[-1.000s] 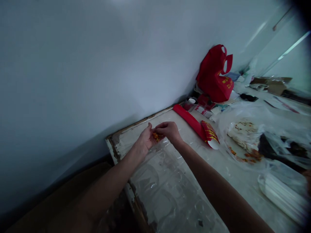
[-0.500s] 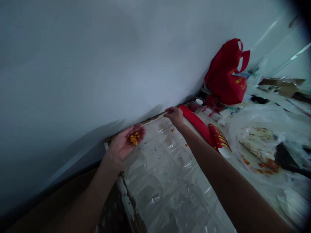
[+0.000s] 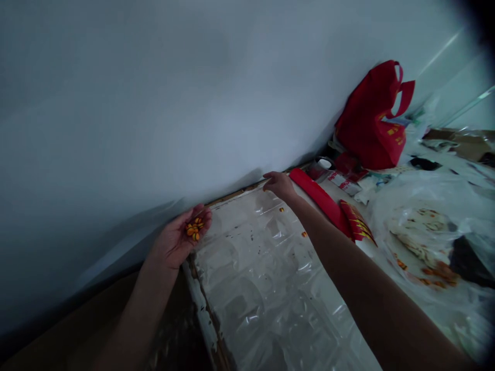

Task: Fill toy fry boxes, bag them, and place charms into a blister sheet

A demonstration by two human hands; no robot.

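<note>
My left hand (image 3: 181,234) is palm up at the near left corner of the board, its fingers curled around several small orange pieces with dark stripes (image 3: 194,229). Below and between my hands lies a sheet of clear moulded plastic (image 3: 247,278) with rounded hollows, spread on a pale board. At its far edge by the wall, my right hand (image 3: 279,185) has its fingers bent toward the thumb. A speck of orange shows at those fingertips, too small to make out. Two loose striped pieces, one of them an orange piece (image 3: 281,209), lie on the plastic beside my right forearm.
Right of my forearm are a red strip (image 3: 319,198) and a red-and-yellow packet (image 3: 358,221). A red cloth bag (image 3: 373,121) leans on the wall behind a dark round container (image 3: 322,166). A clear plastic bag (image 3: 417,242) holds more orange pieces.
My left hand has moved left and slightly down with the pieces in its palm. My right hand stays at the far edge, its fingertips a little further apart. The view has shifted slightly.
</note>
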